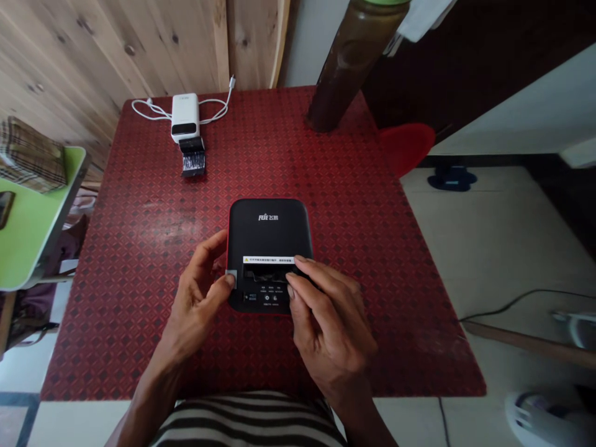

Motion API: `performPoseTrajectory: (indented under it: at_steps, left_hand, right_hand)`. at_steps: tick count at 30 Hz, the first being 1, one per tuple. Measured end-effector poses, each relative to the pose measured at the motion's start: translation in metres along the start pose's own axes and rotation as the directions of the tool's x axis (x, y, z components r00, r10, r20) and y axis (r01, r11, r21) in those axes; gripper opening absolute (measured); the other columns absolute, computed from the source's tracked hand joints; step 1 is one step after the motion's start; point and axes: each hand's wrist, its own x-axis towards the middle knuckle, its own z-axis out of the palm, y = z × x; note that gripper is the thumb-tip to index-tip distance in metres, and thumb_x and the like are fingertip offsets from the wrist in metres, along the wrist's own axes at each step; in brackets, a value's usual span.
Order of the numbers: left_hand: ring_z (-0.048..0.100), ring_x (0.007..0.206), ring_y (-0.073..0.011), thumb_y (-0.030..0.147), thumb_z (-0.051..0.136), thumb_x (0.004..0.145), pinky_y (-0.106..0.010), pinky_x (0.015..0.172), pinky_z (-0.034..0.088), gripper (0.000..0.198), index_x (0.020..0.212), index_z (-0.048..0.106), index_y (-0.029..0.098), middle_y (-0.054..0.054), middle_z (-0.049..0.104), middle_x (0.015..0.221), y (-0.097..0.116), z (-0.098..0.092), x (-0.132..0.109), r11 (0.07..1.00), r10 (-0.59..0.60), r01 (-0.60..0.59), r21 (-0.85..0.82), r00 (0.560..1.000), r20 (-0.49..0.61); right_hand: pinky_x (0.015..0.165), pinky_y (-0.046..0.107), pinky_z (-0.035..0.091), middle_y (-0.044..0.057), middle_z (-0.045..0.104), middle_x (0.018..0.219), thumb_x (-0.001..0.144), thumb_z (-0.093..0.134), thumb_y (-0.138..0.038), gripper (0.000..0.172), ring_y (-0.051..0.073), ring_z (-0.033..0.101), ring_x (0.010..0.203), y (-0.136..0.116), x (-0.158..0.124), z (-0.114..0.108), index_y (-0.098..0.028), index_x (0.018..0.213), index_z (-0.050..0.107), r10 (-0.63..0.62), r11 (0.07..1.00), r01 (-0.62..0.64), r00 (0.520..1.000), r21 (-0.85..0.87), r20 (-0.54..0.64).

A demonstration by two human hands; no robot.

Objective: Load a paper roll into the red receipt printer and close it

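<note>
A black, rounded box-shaped device (270, 233) with red edges and a white FEJE logo lies on the red table in front of me. Across it runs a white warning label (267, 260), and below that a dark slot (263, 274), small buttons and printed signs. My left hand (198, 295) grips the device's left side, its thumb on a small pale grey tab (231, 279) at the edge. At the slot's right end, the fingertips of my right hand (330, 316) are pinched together. Whatever they hold there is hidden.
A white power bank (185, 115) with a white cable (216, 115) and a black strap (192, 158) lies at the table's back left. Near the back right edge stands a tall brown bottle (342, 65). A green side table (41, 211) is to the left, a red stool (407, 146) to the right.
</note>
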Motion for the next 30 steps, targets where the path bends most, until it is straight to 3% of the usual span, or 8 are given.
performPoseTrajectory:
  at_steps: [9,13,17,23,26,30]
  left_hand:
    - [0.066,0.152,-0.0321,0.030,0.075,0.106,-0.048,0.120,0.059,0.051,0.157,0.068,0.033,-0.007,0.068,0.166,0.004,0.006,-0.001,0.999,-0.032,0.031,-0.023,0.999,-0.023]
    - [0.071,0.145,-0.0314,0.028,0.074,0.105,-0.046,0.112,0.063,0.052,0.156,0.067,0.032,-0.008,0.071,0.162,0.004,0.008,0.001,0.997,-0.054,0.052,-0.054,0.998,-0.020]
    - [0.070,0.145,-0.0317,0.028,0.073,0.104,-0.049,0.116,0.061,0.052,0.155,0.067,0.031,-0.008,0.072,0.161,0.005,0.011,0.001,0.992,-0.078,0.076,-0.101,0.997,-0.018]
    - [0.069,0.146,-0.0363,0.037,0.076,0.103,-0.053,0.114,0.062,0.054,0.156,0.067,0.030,-0.011,0.070,0.163,0.006,0.013,-0.003,0.989,-0.065,0.066,-0.130,0.998,0.011]
    - [0.067,0.148,-0.0384,0.045,0.076,0.105,-0.057,0.118,0.059,0.057,0.159,0.064,0.030,-0.012,0.068,0.165,0.000,0.011,-0.003,0.994,-0.021,0.023,-0.109,1.000,0.014]
    - [0.058,0.158,-0.0416,0.060,0.069,0.107,-0.065,0.131,0.045,0.069,0.168,0.056,0.028,-0.015,0.062,0.170,-0.017,0.014,-0.005,0.994,0.109,-0.109,-0.002,0.994,-0.005]
  right_hand:
    - [0.108,0.042,0.068,0.016,0.084,0.128,0.106,0.072,0.000,0.023,0.025,0.080,0.125,0.002,0.002,-0.001,-0.014,0.124,0.075,0.000,1.000,0.000,1.000,0.009,-0.001]
    - [0.115,0.045,0.066,0.018,0.082,0.137,0.107,0.074,-0.004,0.021,0.029,0.076,0.139,0.001,0.004,0.000,-0.014,0.125,0.075,-0.031,0.999,0.031,1.000,-0.041,-0.006]
    - [0.115,0.043,0.065,0.015,0.080,0.143,0.107,0.077,-0.011,0.023,0.029,0.073,0.143,-0.001,0.005,-0.002,-0.019,0.129,0.077,-0.044,0.988,0.037,0.998,-0.149,-0.043]
    - [0.106,0.044,0.067,0.012,0.082,0.140,0.103,0.081,-0.011,0.043,0.029,0.080,0.126,0.007,0.001,-0.007,-0.025,0.143,0.074,-0.024,0.994,0.014,0.996,-0.109,-0.089]
    - [0.103,0.045,0.066,0.012,0.084,0.132,0.104,0.078,-0.009,0.038,0.029,0.082,0.118,0.020,0.001,-0.010,-0.023,0.139,0.076,-0.016,0.998,0.012,0.998,-0.065,-0.067]
    - [0.099,0.045,0.066,0.011,0.086,0.122,0.106,0.074,-0.007,0.029,0.028,0.084,0.110,0.043,0.010,-0.015,-0.023,0.131,0.078,-0.030,0.998,0.029,0.999,-0.047,-0.027]
